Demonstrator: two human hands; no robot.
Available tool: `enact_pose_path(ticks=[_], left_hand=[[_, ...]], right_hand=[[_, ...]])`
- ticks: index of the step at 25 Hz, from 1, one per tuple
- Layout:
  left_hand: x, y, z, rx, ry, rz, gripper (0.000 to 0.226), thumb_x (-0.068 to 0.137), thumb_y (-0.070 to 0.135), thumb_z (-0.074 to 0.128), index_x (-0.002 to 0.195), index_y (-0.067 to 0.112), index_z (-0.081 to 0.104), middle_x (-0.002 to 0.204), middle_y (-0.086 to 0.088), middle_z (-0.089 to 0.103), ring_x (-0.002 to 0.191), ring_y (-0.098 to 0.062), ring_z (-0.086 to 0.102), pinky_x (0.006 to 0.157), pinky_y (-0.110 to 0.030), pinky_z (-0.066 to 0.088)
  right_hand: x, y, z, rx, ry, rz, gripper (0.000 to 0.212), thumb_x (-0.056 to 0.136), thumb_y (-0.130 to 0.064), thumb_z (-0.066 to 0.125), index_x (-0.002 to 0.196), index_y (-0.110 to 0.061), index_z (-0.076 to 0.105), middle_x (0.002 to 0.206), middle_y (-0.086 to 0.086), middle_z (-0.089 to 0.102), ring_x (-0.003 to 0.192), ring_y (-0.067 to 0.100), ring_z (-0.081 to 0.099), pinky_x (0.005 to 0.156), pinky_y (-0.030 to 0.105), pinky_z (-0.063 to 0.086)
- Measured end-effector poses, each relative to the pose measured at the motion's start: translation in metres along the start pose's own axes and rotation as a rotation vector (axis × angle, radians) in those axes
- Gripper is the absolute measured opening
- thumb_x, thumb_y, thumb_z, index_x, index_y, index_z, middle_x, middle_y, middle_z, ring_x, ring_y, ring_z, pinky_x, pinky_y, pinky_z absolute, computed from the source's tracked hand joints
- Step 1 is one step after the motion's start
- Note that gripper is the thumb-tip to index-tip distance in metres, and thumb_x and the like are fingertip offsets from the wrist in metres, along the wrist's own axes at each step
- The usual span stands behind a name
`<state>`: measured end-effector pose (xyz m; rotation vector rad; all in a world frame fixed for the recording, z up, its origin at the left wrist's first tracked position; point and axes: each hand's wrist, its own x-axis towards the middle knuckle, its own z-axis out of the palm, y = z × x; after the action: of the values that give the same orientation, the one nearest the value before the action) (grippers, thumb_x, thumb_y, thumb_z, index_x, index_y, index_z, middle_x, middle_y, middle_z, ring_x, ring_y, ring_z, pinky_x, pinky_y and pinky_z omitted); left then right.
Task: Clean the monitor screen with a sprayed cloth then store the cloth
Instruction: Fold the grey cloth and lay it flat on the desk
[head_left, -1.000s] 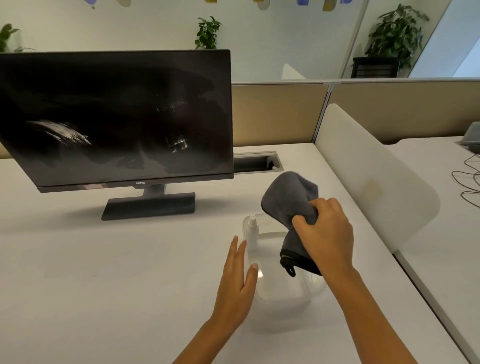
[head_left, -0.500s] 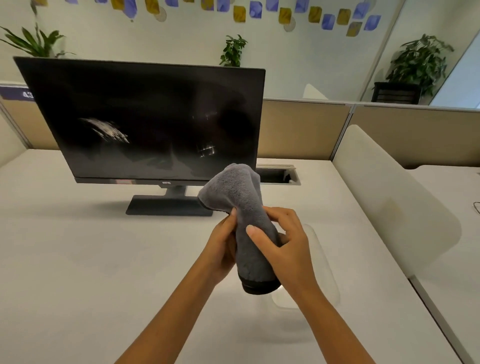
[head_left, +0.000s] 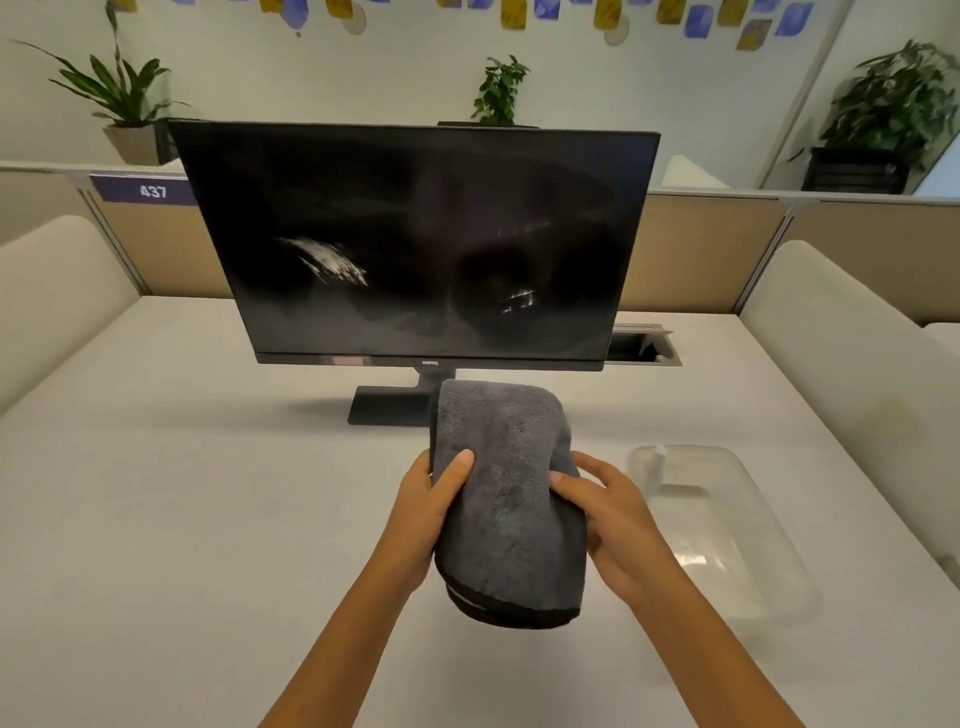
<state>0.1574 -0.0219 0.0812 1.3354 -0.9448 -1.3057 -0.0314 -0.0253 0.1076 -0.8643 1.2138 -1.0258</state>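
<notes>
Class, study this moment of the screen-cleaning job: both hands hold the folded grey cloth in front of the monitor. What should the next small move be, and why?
Probably free the right hand to reach the small spray bottle standing in the clear tray. The left hand already grips the grey cloth, and the monitor shows white smears, so wetting the cloth seemingly comes before wiping.

My 2 forearms reach forward; my left hand (head_left: 422, 512) and right hand (head_left: 618, 522) each pinch inward, thumbs on top.
</notes>
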Motion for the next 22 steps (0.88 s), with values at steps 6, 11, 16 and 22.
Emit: enact_pose_path(ticks=[6,11,16,22], left_hand=[[-0.008,-0.009,-0.108,0.193,0.055,-0.001,0.041,0.070,0.066,0.055,0.103,0.043,0.047,0.108,0.016,0.058,0.094,-0.008,0.062,0.057,-0.013,0.051],[-0.018,-0.028,-0.152,0.202,0.030,-0.087,0.038,0.080,0.056,0.057,0.111,0.042,0.040,0.117,0.012,0.054,0.094,-0.007,0.059,0.056,-0.013,0.051],[-0.024,-0.025,-0.155,0.457,0.107,-0.009,0.056,0.088,0.034,0.061,0.134,0.029,0.030,0.138,0.003,0.040,0.119,-0.017,0.047,0.091,-0.032,0.047],[-0.025,0.016,-0.126,0.149,-0.184,0.005,0.041,0.077,0.062,0.051,0.110,0.038,0.052,0.102,0.016,0.065,0.087,-0.002,0.066,0.060,-0.011,0.051]], right_hand=[[-0.005,0.035,0.066,-0.273,0.055,-0.228,0.039,0.092,-0.018,0.058,0.114,-0.049,0.051,0.123,-0.017,0.053,0.106,0.007,0.057,0.071,0.015,0.055],[-0.015,0.060,0.108,-0.299,0.075,-0.150,0.046,0.096,-0.017,0.051,0.132,-0.043,0.043,0.140,-0.009,0.046,0.113,0.010,0.052,0.092,0.032,0.050],[-0.029,0.056,0.150,-0.455,0.138,-0.319,0.051,0.092,-0.022,0.057,0.136,-0.040,0.037,0.136,-0.019,0.043,0.119,0.007,0.047,0.096,0.025,0.046],[-0.038,0.049,0.182,-0.460,-0.106,-0.388,0.070,0.090,-0.023,0.058,0.140,-0.041,0.011,0.127,-0.018,0.049,0.107,0.010,0.060,0.084,0.017,0.053]])
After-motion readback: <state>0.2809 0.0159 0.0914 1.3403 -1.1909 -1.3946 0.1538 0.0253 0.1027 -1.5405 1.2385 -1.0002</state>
